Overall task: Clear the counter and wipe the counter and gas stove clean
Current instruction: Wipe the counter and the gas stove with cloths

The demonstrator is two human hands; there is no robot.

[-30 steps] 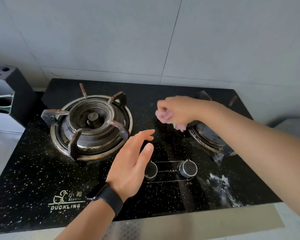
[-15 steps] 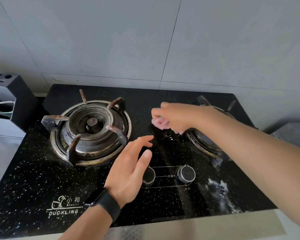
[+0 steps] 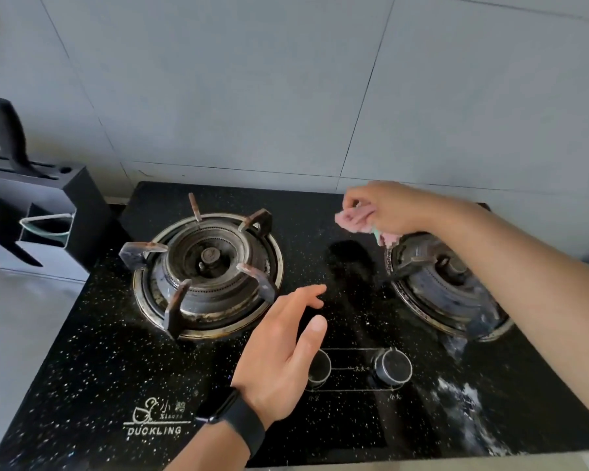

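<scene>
While the left hand [image 3: 283,348] hovers with released fingers [image 3: 303,294] over the gas stove [image 3: 92,351], the right hand [image 3: 391,207], pinching the pink cloth [image 3: 356,219], has shifted back to 1 o'clock. The centre strip looks wiped, but white residue [image 3: 463,409] at 5 o'clock awaits.

A black knife block [image 3: 79,212] is standing at nine o'clock, with a dark handle [image 3: 9,134] sticking up from its top. Something pale and green-edged [image 3: 45,224] is sitting in its front compartment. Grey wall tiles [image 3: 252,79] are filling twelve o'clock.
</scene>
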